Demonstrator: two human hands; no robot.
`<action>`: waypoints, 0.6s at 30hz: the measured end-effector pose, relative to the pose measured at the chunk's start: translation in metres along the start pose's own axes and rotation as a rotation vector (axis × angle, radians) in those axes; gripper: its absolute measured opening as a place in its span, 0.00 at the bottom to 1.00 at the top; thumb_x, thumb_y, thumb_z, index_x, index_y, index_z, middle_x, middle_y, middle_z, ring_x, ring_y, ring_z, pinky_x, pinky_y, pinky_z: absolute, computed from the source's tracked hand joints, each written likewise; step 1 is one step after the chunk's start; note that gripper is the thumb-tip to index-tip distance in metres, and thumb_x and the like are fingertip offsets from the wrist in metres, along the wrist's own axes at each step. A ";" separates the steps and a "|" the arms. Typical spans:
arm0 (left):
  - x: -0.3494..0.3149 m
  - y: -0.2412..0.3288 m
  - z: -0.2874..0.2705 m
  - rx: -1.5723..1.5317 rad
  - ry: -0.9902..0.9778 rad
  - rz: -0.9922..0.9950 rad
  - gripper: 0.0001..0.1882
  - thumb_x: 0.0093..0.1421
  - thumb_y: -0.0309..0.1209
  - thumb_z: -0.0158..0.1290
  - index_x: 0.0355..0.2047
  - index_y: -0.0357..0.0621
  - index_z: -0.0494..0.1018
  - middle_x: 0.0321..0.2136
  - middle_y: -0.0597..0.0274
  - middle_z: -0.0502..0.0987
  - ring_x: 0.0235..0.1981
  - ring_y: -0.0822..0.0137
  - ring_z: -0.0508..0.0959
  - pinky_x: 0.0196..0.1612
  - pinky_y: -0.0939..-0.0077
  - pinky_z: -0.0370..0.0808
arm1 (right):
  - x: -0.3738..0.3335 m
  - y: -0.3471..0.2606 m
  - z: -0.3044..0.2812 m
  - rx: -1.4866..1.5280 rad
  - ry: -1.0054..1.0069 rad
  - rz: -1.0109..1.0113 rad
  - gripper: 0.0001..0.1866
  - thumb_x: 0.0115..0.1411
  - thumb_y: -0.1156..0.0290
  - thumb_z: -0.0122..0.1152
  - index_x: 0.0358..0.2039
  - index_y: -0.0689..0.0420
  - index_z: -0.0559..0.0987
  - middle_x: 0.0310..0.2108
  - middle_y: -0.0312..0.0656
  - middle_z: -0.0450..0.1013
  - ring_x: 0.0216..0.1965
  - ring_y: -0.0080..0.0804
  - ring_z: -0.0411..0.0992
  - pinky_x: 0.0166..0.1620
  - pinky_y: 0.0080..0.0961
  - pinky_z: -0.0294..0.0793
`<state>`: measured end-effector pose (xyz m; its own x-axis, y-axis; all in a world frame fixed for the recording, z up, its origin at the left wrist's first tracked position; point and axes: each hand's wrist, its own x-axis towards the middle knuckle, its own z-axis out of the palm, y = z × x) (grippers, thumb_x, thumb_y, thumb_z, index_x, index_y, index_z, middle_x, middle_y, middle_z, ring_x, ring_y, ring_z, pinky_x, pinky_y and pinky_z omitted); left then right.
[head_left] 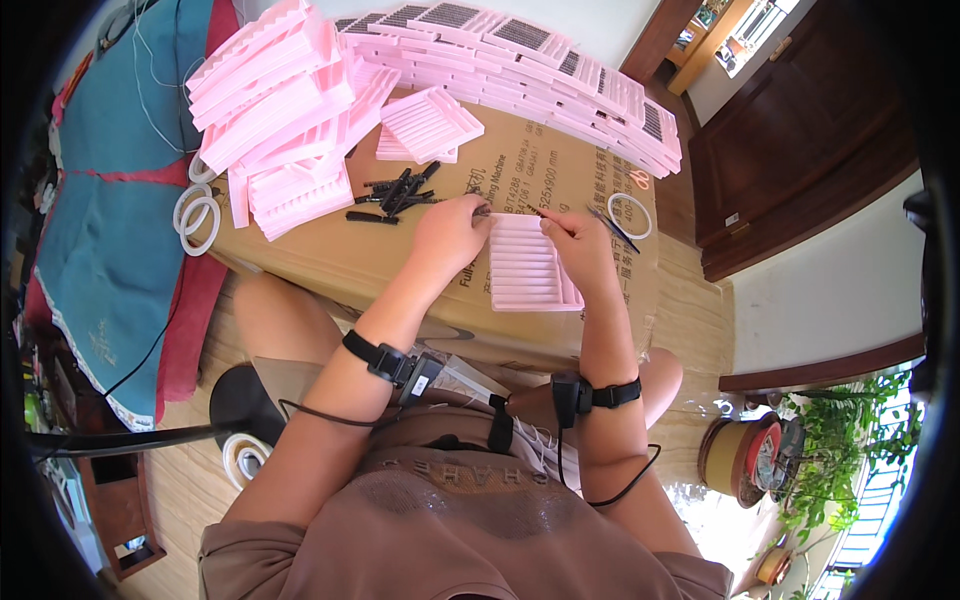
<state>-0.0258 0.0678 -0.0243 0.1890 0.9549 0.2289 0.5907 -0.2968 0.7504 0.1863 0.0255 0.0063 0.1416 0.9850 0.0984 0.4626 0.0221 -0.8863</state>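
A pale pink tray (535,265), rectangular and ribbed with parallel slots running left to right, lies on the near part of the brown cardboard surface (330,250), between the two hands. The right hand (583,248) pinches a small, slim dark piece (540,211) between thumb and forefinger above the tray's far edge, while the left hand (452,232) bends its fingers inward by the far left corner — a dark bit shows at their tips, but whether they press shut on it I cannot tell. Loose black sticks (400,192) lie farther left — a jumbled heap.
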 end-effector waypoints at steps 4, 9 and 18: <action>0.006 0.003 0.005 0.164 -0.021 0.066 0.13 0.58 0.37 0.63 0.41 0.44 0.84 0.35 0.48 0.84 0.37 0.48 0.83 0.41 0.58 0.79 | -0.006 0.010 -0.002 -0.064 -0.029 -0.071 0.11 0.61 0.71 0.68 0.43 0.60 0.88 0.34 0.47 0.84 0.34 0.29 0.79 0.42 0.26 0.76; 0.002 -0.002 -0.002 0.084 -0.141 0.037 0.11 0.57 0.35 0.64 0.38 0.46 0.86 0.33 0.49 0.84 0.36 0.48 0.83 0.41 0.58 0.79 | -0.015 0.009 -0.003 -0.120 -0.085 -0.103 0.09 0.57 0.68 0.71 0.38 0.56 0.90 0.38 0.45 0.82 0.39 0.39 0.79 0.45 0.32 0.77; -0.003 -0.009 -0.003 0.125 -0.143 0.101 0.11 0.56 0.31 0.63 0.39 0.50 0.87 0.34 0.51 0.84 0.36 0.49 0.83 0.40 0.59 0.79 | -0.009 0.018 0.032 -0.138 0.064 -0.105 0.06 0.57 0.67 0.72 0.33 0.53 0.89 0.42 0.40 0.78 0.51 0.46 0.70 0.56 0.42 0.68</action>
<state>-0.0343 0.0673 -0.0295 0.3565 0.9123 0.2015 0.6544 -0.3978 0.6431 0.1649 0.0224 -0.0253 0.1397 0.9655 0.2195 0.5926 0.0961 -0.7998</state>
